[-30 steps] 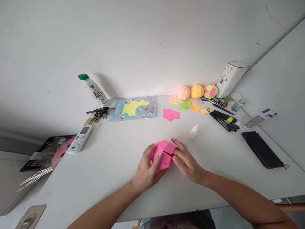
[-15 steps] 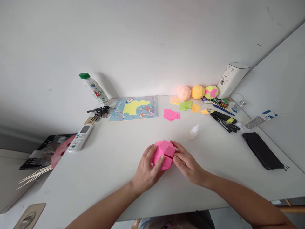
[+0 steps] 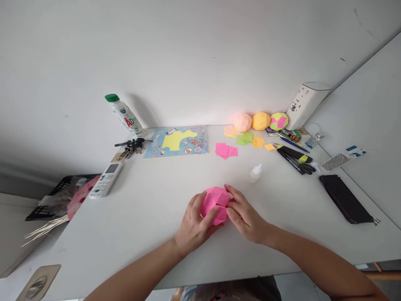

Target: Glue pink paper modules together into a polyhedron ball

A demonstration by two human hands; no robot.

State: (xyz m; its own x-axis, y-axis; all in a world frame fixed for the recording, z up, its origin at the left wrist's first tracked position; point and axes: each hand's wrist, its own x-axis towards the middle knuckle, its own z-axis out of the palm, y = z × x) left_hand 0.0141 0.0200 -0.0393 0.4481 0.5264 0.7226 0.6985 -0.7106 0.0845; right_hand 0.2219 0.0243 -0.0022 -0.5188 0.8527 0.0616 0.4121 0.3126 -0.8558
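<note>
A pink faceted paper ball (image 3: 216, 200) is held low over the white table (image 3: 150, 217), with a dark slit between its folded panels on the right side. My left hand (image 3: 196, 221) wraps round its left and lower side, the thumb lying on the front panels. On the right edge of the ball, the fingertips of my right hand (image 3: 246, 215) grip the panels by the slit. A small white glue bottle (image 3: 255, 172) stands behind my right hand. Pink paper squares (image 3: 225, 150) lie farther back.
Three paper balls, peach (image 3: 242, 122), orange (image 3: 261, 121) and green-pink (image 3: 278, 121), line the wall. Green paper (image 3: 244, 138), a blue sheet (image 3: 177, 142), scissors (image 3: 307, 168), a black pouch (image 3: 346, 200), keys (image 3: 133, 147), a remote (image 3: 105, 179) and a bottle (image 3: 127, 117) lie or stand around.
The slit in the pink ball looks narrower. The left thumb has shifted slightly right along the panels, and the ball has turned a little. The view has moved slightly.
</note>
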